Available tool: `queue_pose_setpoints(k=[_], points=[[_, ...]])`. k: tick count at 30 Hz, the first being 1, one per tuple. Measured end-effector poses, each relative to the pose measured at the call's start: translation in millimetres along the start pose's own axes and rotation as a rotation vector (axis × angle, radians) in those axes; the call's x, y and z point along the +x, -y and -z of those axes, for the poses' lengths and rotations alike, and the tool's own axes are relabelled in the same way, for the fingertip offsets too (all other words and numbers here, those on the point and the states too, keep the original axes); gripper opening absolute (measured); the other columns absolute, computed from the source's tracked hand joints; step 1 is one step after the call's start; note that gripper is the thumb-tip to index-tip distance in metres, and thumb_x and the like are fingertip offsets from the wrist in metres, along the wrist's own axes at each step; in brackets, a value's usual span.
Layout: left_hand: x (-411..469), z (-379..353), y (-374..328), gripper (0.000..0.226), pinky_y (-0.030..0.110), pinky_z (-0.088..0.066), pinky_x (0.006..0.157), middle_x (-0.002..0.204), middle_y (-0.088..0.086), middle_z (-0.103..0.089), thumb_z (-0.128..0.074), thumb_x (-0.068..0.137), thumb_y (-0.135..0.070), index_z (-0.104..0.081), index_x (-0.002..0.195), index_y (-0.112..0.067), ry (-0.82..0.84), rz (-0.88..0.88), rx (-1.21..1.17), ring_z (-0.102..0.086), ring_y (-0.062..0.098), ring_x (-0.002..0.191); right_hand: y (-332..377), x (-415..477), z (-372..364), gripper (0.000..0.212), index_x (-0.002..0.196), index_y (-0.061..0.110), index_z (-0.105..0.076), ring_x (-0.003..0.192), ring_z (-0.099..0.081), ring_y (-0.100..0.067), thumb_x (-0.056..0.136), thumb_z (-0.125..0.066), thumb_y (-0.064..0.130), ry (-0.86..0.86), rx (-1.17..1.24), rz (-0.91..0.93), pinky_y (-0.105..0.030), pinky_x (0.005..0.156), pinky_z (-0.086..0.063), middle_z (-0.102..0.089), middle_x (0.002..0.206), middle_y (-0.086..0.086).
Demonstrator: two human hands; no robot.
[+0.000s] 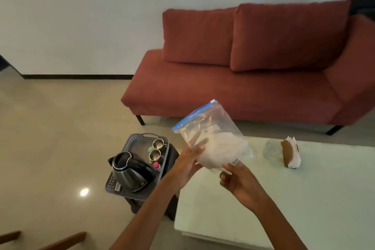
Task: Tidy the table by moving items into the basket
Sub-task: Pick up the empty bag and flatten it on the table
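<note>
A red sofa (pixel 233 91) fills the view from twelve to three o'clock, against a pale wall. Below it, from three to five o'clock, lies a white desk (pixel 304 199). At nine o'clock from the desk's near corner, a grey slotted basket (pixel 132 140) sits on a dark stool (pixel 172 154) and already holds a steel kettle (pixel 129 172) and two steel cups (pixel 158 143). Near the centre of the view, a clear zip bag (pixel 215 134) is held in the air over the desk's left edge, between desk and basket. Its blue seal points toward eleven o'clock, and a white mass has settled in its lower half. The left hand (pixel 187 163) lies flat against the bag's side at eight o'clock, fingers straight and spread behind the film. The right hand (pixel 240 183) pinches the bag's bottom edge at five o'clock, fingers curled. On the desk at three o'clock from the bag stand a glass (pixel 272 149) and, touching it, a napkin holder (pixel 290 153). The bag looks light, limp and slick, and its contents are likely to shift. Cupping it under the bulge seems safer than gripping thin film. Whether the seal is fully closed cannot be told.
</note>
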State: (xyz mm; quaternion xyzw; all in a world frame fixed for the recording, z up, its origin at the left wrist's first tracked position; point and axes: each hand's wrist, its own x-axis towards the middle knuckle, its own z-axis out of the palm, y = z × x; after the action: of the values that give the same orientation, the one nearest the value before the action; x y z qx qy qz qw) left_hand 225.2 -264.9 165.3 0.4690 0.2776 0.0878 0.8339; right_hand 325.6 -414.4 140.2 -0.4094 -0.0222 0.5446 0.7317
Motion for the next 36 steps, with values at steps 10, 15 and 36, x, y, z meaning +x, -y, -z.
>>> queue_pose_setpoints(k=[10,15,36], points=[[-37.8,16.5,-62.5,0.029,0.031,-0.054,0.091,0.111,0.010,-0.071,-0.049,0.092,-0.011,-0.063,0.117,-0.016,0.002,-0.225,0.131,-0.067,0.022,0.105,23.2,-32.1,13.6,0.023,0.108,0.002,-0.063,0.085,-0.068,-0.029,0.089,-0.051,0.010,-0.145,-0.427,-0.008,-0.038,0.073,-0.057,-0.070,0.102,-0.016],[-41.6,16.0,-58.0,0.025,0.024,-0.057,0.078,0.094,0.002,-0.075,-0.050,0.093,-0.006,-0.064,0.114,-0.009,-0.094,-0.353,0.250,-0.070,0.013,0.090,44.2,-35.9,-18.4,0.037,0.110,0.013,-0.067,0.091,-0.070,-0.024,0.088,-0.046,0.034,-0.062,-0.244,0.099,-0.033,0.067,-0.058,-0.071,0.106,-0.010],[-37.2,19.8,-40.3,0.017,0.013,-0.052,0.061,0.078,-0.003,-0.075,-0.050,0.094,-0.010,-0.066,0.089,-0.011,-0.233,-0.417,0.266,-0.070,0.007,0.072,35.5,-30.9,-44.0,0.022,0.093,0.017,-0.069,0.084,-0.069,-0.012,0.092,-0.050,0.006,-0.257,-0.557,0.386,-0.016,0.061,-0.053,-0.072,0.092,0.006]])
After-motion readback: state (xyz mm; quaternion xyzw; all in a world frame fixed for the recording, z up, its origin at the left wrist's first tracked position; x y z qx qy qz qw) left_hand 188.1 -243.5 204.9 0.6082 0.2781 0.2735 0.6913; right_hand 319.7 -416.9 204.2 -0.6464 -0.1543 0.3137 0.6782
